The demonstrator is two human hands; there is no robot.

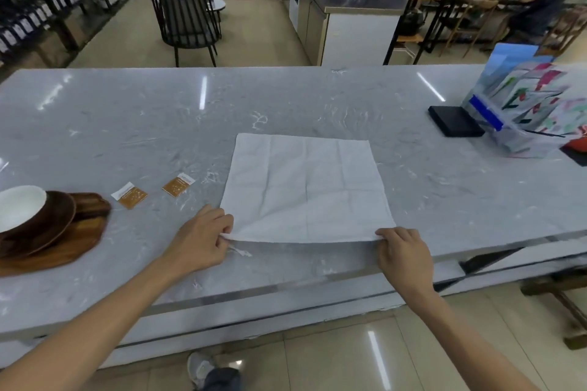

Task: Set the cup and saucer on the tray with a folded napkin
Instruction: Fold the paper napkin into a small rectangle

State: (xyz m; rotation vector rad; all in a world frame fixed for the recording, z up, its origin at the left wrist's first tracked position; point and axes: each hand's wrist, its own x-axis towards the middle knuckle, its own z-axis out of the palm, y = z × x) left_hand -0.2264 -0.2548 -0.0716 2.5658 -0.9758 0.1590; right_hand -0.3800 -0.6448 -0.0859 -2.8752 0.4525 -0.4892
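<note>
A white cloth napkin (305, 187) lies spread flat and unfolded on the grey marble counter (127, 124), showing old crease lines. My left hand (203, 238) pinches its near left corner, and my right hand (401, 251) pinches its near right corner; the near edge is lifted slightly off the counter. At the far left a white cup (19, 206) sits on a dark wooden saucer (54, 225), which rests on a wooden tray (79, 247).
Two orange sachets (130, 195) (178, 185) lie between the tray and the napkin. A black box (455, 120) and a clear holder with colourful leaflets (533, 108) stand at the right. The counter's front edge runs just below my hands.
</note>
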